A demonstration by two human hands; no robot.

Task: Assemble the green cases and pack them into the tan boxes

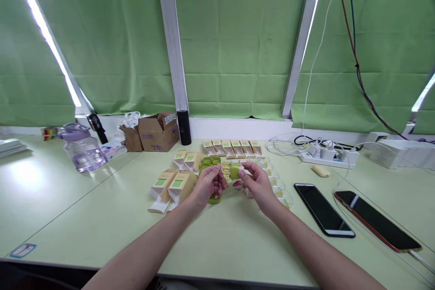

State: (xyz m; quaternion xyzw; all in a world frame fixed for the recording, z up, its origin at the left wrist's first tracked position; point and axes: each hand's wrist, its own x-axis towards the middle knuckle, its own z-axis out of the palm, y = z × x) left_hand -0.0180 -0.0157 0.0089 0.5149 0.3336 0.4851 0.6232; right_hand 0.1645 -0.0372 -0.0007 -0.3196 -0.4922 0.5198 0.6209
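Between my hands, at the middle of the table, my right hand [253,180] pinches a small green piece [234,171] with its thumb and fingers. My left hand [211,182] is just to the left of it, fingers curled together; whatever they hold, if anything, is too small to make out. Green square containers [208,162] lie behind my left hand, and small yellow pieces [225,168] show between the hands. Clear plastic cups with yellow centres [279,183] stand beside my right hand. Open cream boxes with green labels [181,183] stand left of my left hand.
A row of small cream boxes [236,148] stands behind. At the left are a purple-lidded jug [83,150], a cardboard box [158,132] and a black cylinder [184,128]. Two phones [324,210] and a power strip [329,157] with cables are at the right.
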